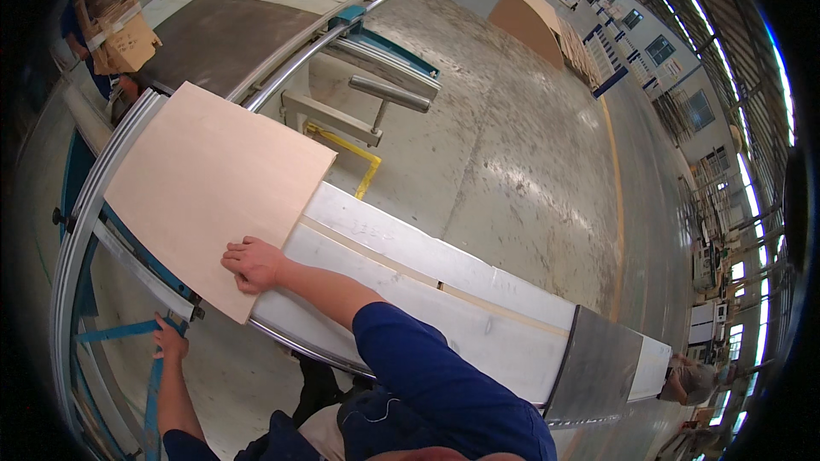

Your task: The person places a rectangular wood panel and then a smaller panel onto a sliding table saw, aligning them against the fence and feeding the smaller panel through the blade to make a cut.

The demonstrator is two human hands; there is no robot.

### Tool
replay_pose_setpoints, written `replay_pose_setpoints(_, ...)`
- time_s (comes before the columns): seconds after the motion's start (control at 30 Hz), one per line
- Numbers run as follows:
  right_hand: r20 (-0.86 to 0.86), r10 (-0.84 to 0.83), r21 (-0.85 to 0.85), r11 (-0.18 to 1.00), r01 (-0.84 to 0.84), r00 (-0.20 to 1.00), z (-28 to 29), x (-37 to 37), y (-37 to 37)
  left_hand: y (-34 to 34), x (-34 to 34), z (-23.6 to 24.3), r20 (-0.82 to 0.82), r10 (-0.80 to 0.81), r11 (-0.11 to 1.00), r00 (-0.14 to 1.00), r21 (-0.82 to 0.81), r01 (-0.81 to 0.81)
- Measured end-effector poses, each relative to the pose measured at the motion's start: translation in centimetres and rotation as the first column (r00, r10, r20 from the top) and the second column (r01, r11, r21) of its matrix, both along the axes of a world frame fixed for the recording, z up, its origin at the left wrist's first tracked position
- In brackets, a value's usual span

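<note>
A pale beige board (213, 162) lies across the machine's sliding table (410, 316) and a silver rail with a fence (85, 222) at the left. My right hand (252, 265) rests on the board near its lower right edge, fingers bent and a little apart, not wrapped round it. Lower left, my left hand (168, 337) has its fingers round part of the blue metal frame (115, 333) beside the rail's end.
A dark tabletop (213, 38), a steel bar (290, 72) and roller (389, 94) stand at the back, with stacked boards (525, 21) beyond. Someone is partly visible behind upright boards (128, 38) at top left; another person (692, 380) is at far right.
</note>
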State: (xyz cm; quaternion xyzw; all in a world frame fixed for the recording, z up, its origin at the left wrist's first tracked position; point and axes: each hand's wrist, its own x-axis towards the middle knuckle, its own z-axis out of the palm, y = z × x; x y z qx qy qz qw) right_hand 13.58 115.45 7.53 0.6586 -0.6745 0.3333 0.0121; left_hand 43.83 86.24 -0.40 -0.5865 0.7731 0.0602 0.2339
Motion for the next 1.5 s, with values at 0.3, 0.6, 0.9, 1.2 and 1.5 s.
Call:
replay_pose_setpoints(0.3,-0.041,-0.035,-0.18,0.983,0.027,0.999,-0.4,0.3,0.0,0.3,0.3,-0.2,-0.015,-0.012,0.999,1.0,-0.033,0.012)
replay_pose_setpoints(0.6,0.008,-0.013,0.099,0.995,0.013,1.0,-0.2,0.2,0.2,-0.2,-0.2,0.2,-0.023,0.0,0.996,1.0,0.094,0.002)
replay_pose_setpoints(0.9,-0.004,-0.138,0.088,0.987,0.138,0.99,-2.2,1.4,-0.6,-1.6,-0.9,-0.4,-0.02,-0.012,0.996,1.0,0.087,0.014)
replay_pose_setpoints(1.2,0.036,-0.338,0.128,0.935,0.331,0.941,-2.4,3.7,11.0,-5.1,-1.5,-2.1,0.064,-0.15,0.989,0.987,0.024,0.149)
replay_pose_setpoints(1.5,0.048,-0.584,0.229,0.796,0.56,0.81,-3.0,7.9,24.5,1.0,-4.3,0.5,-0.122,-0.466,0.855,0.876,-0.318,0.41)
